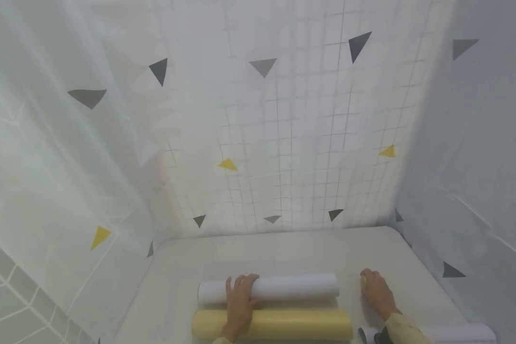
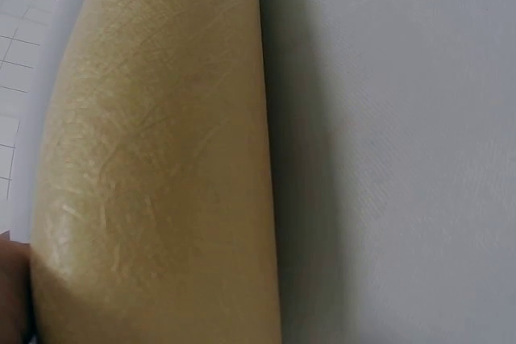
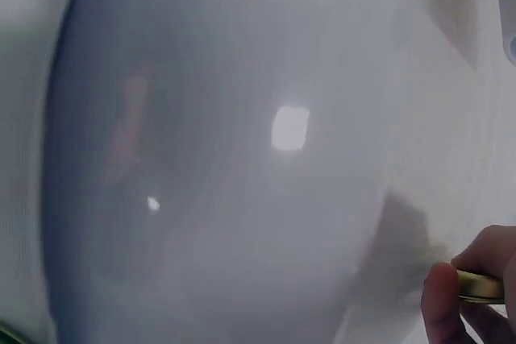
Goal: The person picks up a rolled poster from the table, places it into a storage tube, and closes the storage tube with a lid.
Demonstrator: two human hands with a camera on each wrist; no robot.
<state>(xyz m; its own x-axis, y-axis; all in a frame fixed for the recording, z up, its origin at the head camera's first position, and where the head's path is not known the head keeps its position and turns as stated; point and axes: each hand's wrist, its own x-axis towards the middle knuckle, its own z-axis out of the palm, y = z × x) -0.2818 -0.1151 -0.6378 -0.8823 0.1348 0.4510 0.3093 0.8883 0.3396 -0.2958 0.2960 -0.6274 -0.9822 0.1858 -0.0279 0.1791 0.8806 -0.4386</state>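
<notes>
My left hand rests over a white roll, its fingers spread across the top. Below that wrist lies a yellow roll; its creased, shiny surface fills much of the left wrist view. My right hand is off to the right, close over the pale surface. Between thumb and fingers it pinches a small, flat yellow object, whose kind I cannot tell. Under the right forearm lies another glossy white roll, large in the right wrist view.
The rolls lie on a pale, covered surface with rounded far corners. Behind it rises a whitish wall covering with grid lines and grey and yellow triangles. Similar sheeting hangs on both sides, and grey-green tiles show at the lower left.
</notes>
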